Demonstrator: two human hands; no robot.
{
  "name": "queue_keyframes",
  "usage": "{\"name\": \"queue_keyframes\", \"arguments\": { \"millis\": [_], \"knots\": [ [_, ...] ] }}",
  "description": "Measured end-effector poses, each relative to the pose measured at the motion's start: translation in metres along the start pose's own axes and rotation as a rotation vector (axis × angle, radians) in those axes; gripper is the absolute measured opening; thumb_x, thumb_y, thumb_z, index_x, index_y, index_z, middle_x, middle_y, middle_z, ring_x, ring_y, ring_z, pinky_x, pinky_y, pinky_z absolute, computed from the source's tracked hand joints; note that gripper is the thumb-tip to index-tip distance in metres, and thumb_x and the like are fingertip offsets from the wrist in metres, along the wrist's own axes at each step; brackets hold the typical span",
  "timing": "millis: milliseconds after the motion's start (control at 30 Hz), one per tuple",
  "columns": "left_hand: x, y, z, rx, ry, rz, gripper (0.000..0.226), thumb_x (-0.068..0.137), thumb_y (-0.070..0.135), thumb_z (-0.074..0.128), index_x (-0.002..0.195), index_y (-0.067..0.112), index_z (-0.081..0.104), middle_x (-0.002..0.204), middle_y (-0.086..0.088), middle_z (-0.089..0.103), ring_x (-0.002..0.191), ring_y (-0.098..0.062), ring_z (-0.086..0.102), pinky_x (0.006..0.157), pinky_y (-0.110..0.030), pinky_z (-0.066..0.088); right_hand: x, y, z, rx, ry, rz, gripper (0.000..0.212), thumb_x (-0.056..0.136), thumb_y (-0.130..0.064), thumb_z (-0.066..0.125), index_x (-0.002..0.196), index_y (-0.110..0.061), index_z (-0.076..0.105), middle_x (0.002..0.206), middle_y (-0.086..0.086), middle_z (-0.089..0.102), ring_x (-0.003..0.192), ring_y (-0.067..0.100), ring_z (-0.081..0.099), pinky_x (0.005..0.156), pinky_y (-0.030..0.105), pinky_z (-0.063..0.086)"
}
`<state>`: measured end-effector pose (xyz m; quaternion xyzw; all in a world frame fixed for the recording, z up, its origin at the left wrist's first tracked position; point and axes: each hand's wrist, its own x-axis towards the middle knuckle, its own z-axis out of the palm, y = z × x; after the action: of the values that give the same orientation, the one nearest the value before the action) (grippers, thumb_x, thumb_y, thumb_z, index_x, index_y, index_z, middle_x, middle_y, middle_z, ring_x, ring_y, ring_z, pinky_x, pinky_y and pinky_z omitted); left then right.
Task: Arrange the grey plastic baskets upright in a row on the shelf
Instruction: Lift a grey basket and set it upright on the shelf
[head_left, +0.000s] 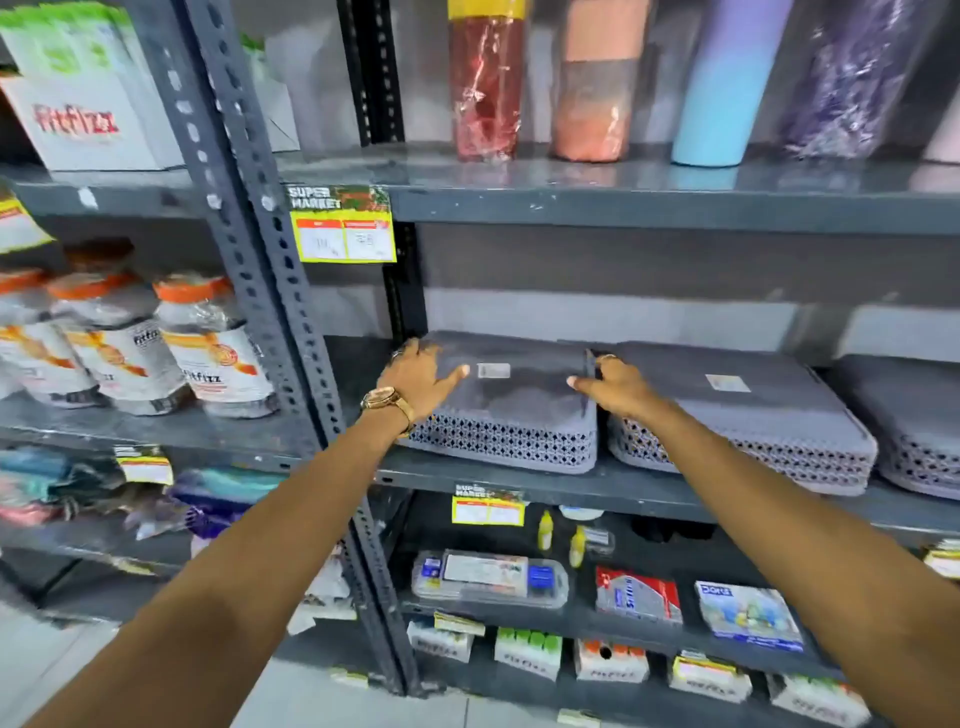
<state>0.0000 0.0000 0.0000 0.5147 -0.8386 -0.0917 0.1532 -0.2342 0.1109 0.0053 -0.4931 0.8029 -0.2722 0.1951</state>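
Three grey plastic baskets lie upside down, flat bases up, side by side on the middle shelf (519, 483). The leftmost basket (519, 400) carries a small white label. My left hand (421, 376), with a gold watch on its wrist, grips that basket's left edge. My right hand (613, 387) holds its right edge, fingers down in the gap beside the middle basket (748, 415). The third basket (914, 415) is cut off by the right border. Both have the same perforated lattice walls.
Tall wrapped tumblers (485, 78) stand on the shelf above. A slotted upright post (270, 291) rises just left of my left hand. White bottles with orange caps (208, 348) fill the neighbouring bay. Small boxes and packets (488, 577) lie on the lower shelves.
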Motion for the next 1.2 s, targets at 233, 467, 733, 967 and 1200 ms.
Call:
{"name": "queue_keyframes", "arguments": {
  "millis": [233, 467, 733, 967, 1200],
  "knots": [
    [0.063, -0.018, 0.018, -0.169, -0.138, -0.233, 0.082, 0.085, 0.062, 0.045, 0.145, 0.009, 0.027, 0.149, -0.022, 0.029, 0.137, -0.042, 0.031, 0.114, -0.048, 0.032, 0.031, 0.003, 0.033, 0.236, -0.037, 0.263, 0.030, 0.088, -0.028, 0.064, 0.098, -0.006, 0.047, 0.096, 0.006, 0.049, 0.092, 0.024, 0.050, 0.066, 0.031, 0.042],
    [0.096, -0.026, 0.039, -0.613, -0.045, -0.591, 0.099, 0.077, 0.079, 0.034, 0.148, 0.009, 0.027, 0.154, -0.019, 0.030, 0.141, -0.038, 0.028, 0.116, -0.049, 0.022, 0.053, 0.005, 0.047, 0.712, 0.047, 0.447, 0.082, 0.071, -0.052, 0.071, 0.138, -0.012, 0.045, 0.135, 0.008, 0.054, 0.122, 0.031, 0.053, 0.099, 0.044, 0.044],
    [0.105, -0.033, -0.005, -1.229, 0.563, -0.568, 0.059, 0.093, 0.050, 0.038, 0.144, 0.020, 0.038, 0.155, -0.014, 0.029, 0.142, -0.032, 0.026, 0.118, -0.046, 0.020, 0.080, -0.009, 0.014, 1.010, 0.399, 0.281, 0.106, 0.049, -0.091, 0.043, 0.124, -0.018, 0.057, 0.122, 0.001, 0.060, 0.112, 0.022, 0.055, 0.110, 0.050, 0.038],
    [0.059, -0.037, 0.012, -1.323, 0.373, -0.676, 0.070, 0.091, 0.059, 0.039, 0.140, 0.009, 0.041, 0.146, -0.014, 0.045, 0.133, -0.029, 0.042, 0.106, -0.039, 0.032, 0.066, 0.005, 0.028, 0.912, 0.357, 0.457, 0.098, 0.070, -0.085, 0.032, 0.137, -0.015, 0.047, 0.142, 0.012, 0.051, 0.125, 0.036, 0.051, 0.107, 0.054, 0.038],
    [0.032, -0.040, 0.031, -1.054, 0.201, -0.811, 0.063, 0.093, 0.054, 0.039, 0.131, 0.003, 0.040, 0.147, -0.014, 0.043, 0.135, -0.033, 0.039, 0.112, -0.043, 0.028, 0.050, 0.021, 0.055, 0.655, 0.276, 0.422, 0.055, 0.089, -0.045, 0.052, 0.135, -0.014, 0.050, 0.137, 0.016, 0.054, 0.125, 0.034, 0.050, 0.106, 0.041, 0.037]
  ]
}}
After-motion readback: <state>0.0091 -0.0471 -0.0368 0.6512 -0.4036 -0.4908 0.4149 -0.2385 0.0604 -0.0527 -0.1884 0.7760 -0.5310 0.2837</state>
